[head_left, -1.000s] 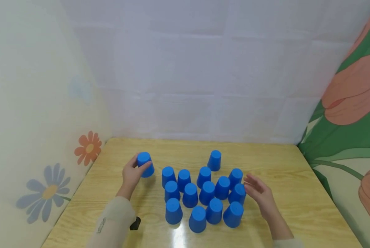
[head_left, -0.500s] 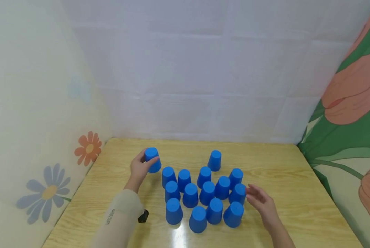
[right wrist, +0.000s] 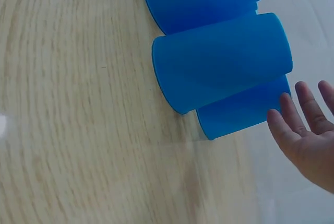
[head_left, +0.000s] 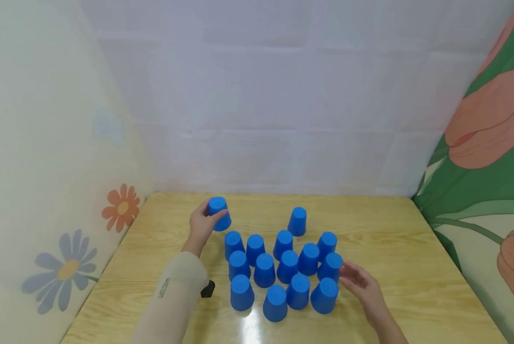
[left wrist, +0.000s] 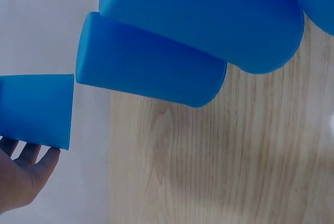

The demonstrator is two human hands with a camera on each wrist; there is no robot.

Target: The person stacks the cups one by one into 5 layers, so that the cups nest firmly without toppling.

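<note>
**One blue cup (head_left: 223, 222) up in the left hand (head_left: 202, 221)**

We find the left thumb and fingers (left wrist: 28, 153) bent around the blue cup, holding it upside down by its side, raised over the far-left part of the tabletop (head_left: 381, 224). That side grip, we judge, keeps the wide mouth unobstructed underneath.

The right hand (head_left: 365, 285) holds nothing; its fingers (right wrist: 312, 110) are spread wide, tips right by the rightmost cup (head_left: 330, 267). From these angles we can't quite tell whether they touch it.

Further out, fourteen matching cups stand mouth down, most of them in a close group around the middle of the tabletop. Resting on their broader ends, we reckon, gives them a steady footing. A lone cup (head_left: 297, 222) stands behind the group, toward the far edge, while the front cup (head_left: 275, 303) sits nearest the near edge.

As for room, we see bare wood between the held cup and the far-left corner, and a broader stretch from the right hand to the right edge. Inside the group the gaps are narrow, leaving fingers little space. White cloth (head_left: 257, 95) rises behind the far edge, limiting reach that way.
</note>
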